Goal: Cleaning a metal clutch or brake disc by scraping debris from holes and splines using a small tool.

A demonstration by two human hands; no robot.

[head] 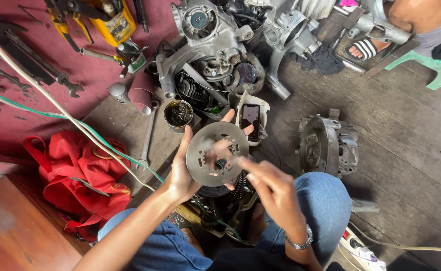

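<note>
From the head camera I see my left hand (190, 168) gripping a round metal plate (217, 154) by its rim, thumb along the left edge, fingers showing behind the holes. The plate sits at frame centre, held up facing me above a black toothed part (230, 190) between my knees. My right hand (276, 190) is at four o'clock of the plate, fingers bunched loosely, tips touching its lower right edge; I cannot tell if it pinches anything. At eleven o'clock of the plate stands a grease tin (179, 114), with a spanner (147, 135) beside it. A phone (251, 121) lies at one o'clock, an engine case (326, 145) at three, a red bag (77, 175) at nine. Another person's sandalled foot (363, 47) shows at top right.
</note>
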